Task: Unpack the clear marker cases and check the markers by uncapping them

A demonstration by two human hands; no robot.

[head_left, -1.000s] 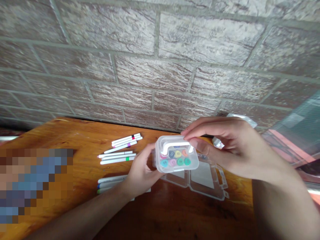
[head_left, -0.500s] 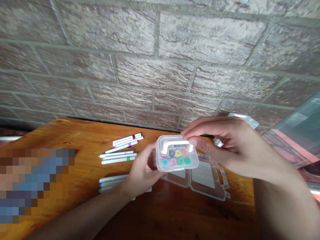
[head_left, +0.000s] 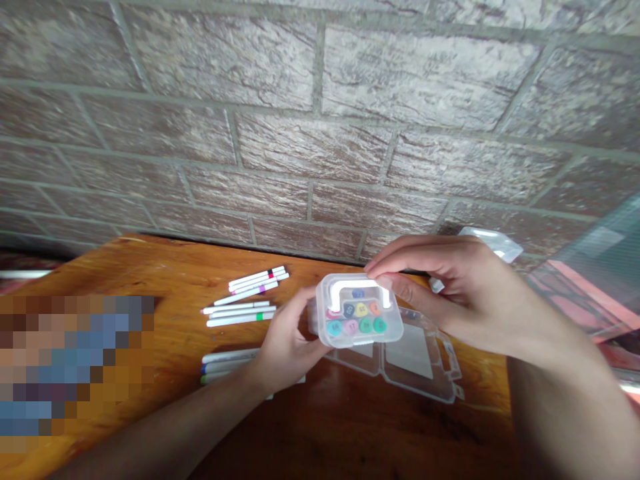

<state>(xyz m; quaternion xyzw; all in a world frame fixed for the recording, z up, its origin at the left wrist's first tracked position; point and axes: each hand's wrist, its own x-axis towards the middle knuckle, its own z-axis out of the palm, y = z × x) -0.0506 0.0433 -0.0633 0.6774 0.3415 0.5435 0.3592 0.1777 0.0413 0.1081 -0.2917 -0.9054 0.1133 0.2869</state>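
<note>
A small clear plastic marker case with a white handle is held up over the table. Through its end show round, numbered marker caps in blue, pink, yellow, orange and green. My left hand is wrapped round the case's left side, its fingers partly hidden behind it. Thumb and fingertips of my right hand pinch the upper right edge of the case, by the handle's right end. Behind and below the case, an open clear plastic case with white paper in it lies on the table.
Several white markers lie in groups on the wooden table, with more markers partly behind my left forearm. A clear plastic piece stands beyond my right hand. A brick-patterned wall rises behind. A blurred-out patch covers the left.
The marker case has shifted slightly right and down in view and tilted a little, so a blue cap shows more beneath the handle. Both hands keep their hold.
</note>
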